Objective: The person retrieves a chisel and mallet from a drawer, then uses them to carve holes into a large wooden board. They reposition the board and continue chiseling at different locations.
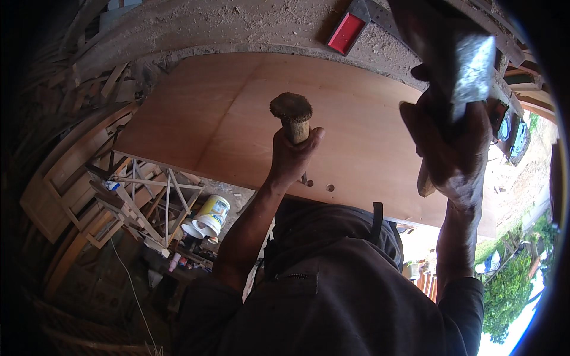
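My left hand [292, 155] is wrapped round the wooden handle of a chisel [295, 121], which stands roughly upright over the wooden panel [237, 118]. The handle's top is frayed and mushroomed. A little of the blade shows below my fist, beside two round holes [330, 187] near the panel's close edge. Raised at the right, my right hand [454, 148] grips a hammer [475, 68] by its wooden handle. Its metal head is large, close to the camera and partly blurred, well apart from the chisel.
Wood dust and shavings cover the surface beyond the panel, where a red-and-dark box-shaped thing [347, 32] lies. Wooden frames [148, 202] and a white-and-yellow bucket [212, 213] stand at the left. Scrap wood [107, 86] is heaped at the far left.
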`<action>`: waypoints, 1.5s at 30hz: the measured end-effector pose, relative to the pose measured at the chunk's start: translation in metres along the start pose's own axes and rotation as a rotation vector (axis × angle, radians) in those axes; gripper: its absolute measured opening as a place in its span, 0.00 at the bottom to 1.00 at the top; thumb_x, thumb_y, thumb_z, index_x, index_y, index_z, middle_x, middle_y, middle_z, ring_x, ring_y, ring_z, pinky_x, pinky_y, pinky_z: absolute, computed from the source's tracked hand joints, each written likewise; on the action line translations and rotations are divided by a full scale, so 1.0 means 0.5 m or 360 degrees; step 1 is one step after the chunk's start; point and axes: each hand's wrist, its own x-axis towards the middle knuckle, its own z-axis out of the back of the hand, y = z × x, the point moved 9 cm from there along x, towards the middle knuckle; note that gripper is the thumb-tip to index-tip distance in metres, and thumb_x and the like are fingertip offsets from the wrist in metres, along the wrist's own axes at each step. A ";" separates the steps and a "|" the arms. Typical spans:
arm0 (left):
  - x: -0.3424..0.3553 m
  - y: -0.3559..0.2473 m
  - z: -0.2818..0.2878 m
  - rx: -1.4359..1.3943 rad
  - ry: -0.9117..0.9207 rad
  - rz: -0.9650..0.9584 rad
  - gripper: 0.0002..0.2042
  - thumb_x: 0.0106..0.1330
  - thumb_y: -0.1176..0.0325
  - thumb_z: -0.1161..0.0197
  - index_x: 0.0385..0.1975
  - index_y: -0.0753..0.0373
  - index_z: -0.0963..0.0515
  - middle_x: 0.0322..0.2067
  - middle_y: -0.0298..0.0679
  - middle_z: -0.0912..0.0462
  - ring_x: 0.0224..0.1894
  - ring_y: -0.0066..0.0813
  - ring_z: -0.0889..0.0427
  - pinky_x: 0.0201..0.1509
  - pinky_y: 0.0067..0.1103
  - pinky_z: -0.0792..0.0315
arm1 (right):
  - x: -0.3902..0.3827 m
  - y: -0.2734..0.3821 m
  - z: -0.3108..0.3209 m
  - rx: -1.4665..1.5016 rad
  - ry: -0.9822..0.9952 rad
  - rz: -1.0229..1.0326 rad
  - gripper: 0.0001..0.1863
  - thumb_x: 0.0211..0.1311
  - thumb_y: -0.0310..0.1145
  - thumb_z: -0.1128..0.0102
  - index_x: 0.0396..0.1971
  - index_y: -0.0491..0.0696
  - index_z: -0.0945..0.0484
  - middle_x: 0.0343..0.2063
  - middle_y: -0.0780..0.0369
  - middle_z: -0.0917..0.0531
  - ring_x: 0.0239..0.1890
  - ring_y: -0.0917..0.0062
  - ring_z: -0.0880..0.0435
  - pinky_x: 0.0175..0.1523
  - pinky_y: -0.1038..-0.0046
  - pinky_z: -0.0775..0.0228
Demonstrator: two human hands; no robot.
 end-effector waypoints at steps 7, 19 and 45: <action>-0.031 -0.077 -0.040 0.0259 -0.0006 -0.0489 0.08 0.65 0.72 0.30 0.30 0.63 0.25 0.22 0.26 0.24 0.27 0.11 0.25 0.30 0.17 0.30 | -0.063 -0.086 -0.163 -0.0583 0.0956 0.0225 0.09 0.68 0.26 0.43 0.44 0.44 0.31 0.19 0.52 0.20 0.23 0.56 0.15 0.29 0.59 0.24; 0.057 -0.096 -0.021 -0.0027 0.0175 -0.0202 0.15 0.67 0.66 0.30 0.44 0.64 0.28 0.28 0.30 0.25 0.26 0.14 0.24 0.22 0.18 0.29 | -0.066 -0.147 -0.098 -0.0151 0.0483 -0.0261 0.18 0.59 0.29 0.34 0.48 0.43 0.27 0.22 0.55 0.19 0.23 0.66 0.18 0.32 0.63 0.28; 0.083 0.035 0.002 -0.0139 -0.0145 0.0118 0.16 0.62 0.59 0.24 0.34 0.57 0.27 0.17 0.23 0.33 0.12 0.10 0.39 0.14 0.14 0.45 | -0.115 -0.215 -0.126 -0.0131 0.0569 -0.0393 0.14 0.61 0.31 0.34 0.41 0.44 0.28 0.20 0.56 0.19 0.21 0.68 0.18 0.31 0.64 0.27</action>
